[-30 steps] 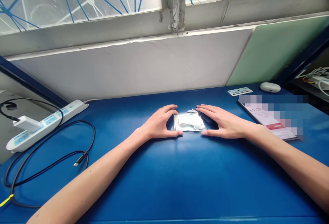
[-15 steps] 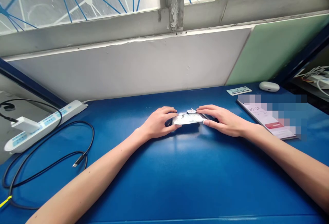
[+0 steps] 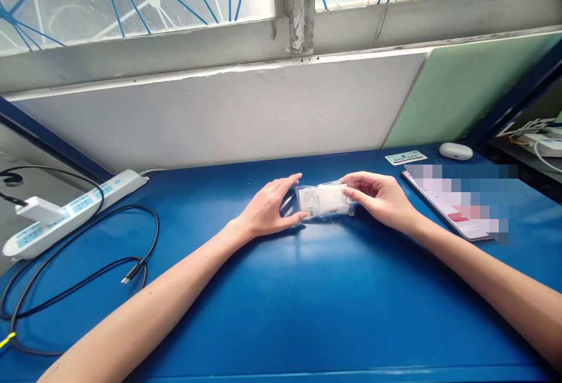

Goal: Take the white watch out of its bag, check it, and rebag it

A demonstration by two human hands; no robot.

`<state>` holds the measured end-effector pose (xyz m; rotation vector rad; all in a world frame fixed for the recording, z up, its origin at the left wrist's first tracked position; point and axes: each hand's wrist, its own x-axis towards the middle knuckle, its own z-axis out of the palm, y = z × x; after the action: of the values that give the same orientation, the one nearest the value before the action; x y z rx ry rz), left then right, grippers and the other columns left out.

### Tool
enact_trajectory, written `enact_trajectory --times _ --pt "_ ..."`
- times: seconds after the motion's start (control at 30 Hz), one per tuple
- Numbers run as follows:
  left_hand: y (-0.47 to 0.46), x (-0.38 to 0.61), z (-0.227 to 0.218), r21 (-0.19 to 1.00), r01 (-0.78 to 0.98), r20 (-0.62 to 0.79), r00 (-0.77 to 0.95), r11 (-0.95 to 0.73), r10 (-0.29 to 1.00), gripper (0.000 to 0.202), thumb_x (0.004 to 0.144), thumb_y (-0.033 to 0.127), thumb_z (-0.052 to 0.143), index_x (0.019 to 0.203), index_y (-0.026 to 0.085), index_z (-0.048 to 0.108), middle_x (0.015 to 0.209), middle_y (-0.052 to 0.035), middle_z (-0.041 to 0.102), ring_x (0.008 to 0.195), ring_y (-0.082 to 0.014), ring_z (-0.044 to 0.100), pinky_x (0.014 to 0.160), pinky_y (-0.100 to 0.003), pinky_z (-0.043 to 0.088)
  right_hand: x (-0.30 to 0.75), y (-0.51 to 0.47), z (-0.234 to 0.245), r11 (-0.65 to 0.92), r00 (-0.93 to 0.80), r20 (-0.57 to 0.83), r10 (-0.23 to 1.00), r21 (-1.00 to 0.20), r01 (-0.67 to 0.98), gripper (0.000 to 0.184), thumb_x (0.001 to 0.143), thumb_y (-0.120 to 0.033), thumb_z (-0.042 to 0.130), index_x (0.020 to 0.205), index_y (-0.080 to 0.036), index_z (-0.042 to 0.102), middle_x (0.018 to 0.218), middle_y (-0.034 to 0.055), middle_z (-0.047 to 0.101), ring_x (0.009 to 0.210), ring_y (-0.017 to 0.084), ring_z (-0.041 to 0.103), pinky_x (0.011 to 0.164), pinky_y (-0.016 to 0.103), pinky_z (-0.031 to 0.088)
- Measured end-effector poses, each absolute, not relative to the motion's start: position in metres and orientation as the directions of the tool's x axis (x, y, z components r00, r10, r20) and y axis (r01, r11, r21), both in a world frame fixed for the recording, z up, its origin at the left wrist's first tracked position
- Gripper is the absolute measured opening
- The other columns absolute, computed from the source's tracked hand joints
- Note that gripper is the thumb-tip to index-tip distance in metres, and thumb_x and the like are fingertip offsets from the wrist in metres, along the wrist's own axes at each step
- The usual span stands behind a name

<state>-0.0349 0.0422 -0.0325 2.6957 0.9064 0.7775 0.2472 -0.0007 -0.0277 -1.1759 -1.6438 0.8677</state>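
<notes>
A clear plastic packet (image 3: 325, 200) with a white item inside and a small barcode label on its left part is over the middle of the blue table. My right hand (image 3: 381, 197) pinches its right end between thumb and fingers. At the packet's left end is my left hand (image 3: 270, 204), its fingers spread and its thumb tip close to the lower left corner. Whether that thumb touches the plastic I cannot tell. What exactly the white item is does not show.
A white power strip (image 3: 79, 210) with a plugged-in charger and a looped black cable (image 3: 151, 213) lie on the left. On the right are a partly blurred phone (image 3: 439, 195), a small card (image 3: 406, 157) and a white earbud case (image 3: 455, 151). A pale wall panel (image 3: 219, 119) rises behind the table.
The packet has been turned over, and its barcode label now shows. My left hand has opened its fingers away from it, while my right hand has closed on its right end.
</notes>
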Motion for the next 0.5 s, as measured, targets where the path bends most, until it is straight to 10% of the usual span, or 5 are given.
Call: enact_trajectory --times 0.17,0.5 --pt "0.041 -0.035 -0.034 0.396 0.465 0.408 0.683 -0.792 0.606 0.103 0.077 0.043 0.077 0.157 0.021 0.015 0.136 -0.0154 0.058 0.125 -0.0301 0.058 0.105 -0.046 0.047 0.248 0.002 -0.031 0.255 -0.168 0.210 0.963 -0.911 0.325 0.036 0.086 -0.044 0.069 0.112 -0.018 0.068 0.086 0.0066 0.077 0.076 0.022 0.072 0.071 0.037 0.058" --pt "0.044 -0.032 -0.027 0.368 0.427 0.346 0.761 -0.826 0.548 0.068 0.070 0.052 0.080 0.124 0.016 0.058 0.129 -0.0167 0.062 0.122 -0.0333 0.057 0.104 -0.047 0.048 0.252 0.004 -0.040 0.513 -0.364 0.363 0.858 -0.561 0.650 0.033 0.095 -0.041 0.055 0.116 -0.020 0.070 0.117 0.0116 0.073 0.112 0.030 0.065 0.098 0.047 0.053"
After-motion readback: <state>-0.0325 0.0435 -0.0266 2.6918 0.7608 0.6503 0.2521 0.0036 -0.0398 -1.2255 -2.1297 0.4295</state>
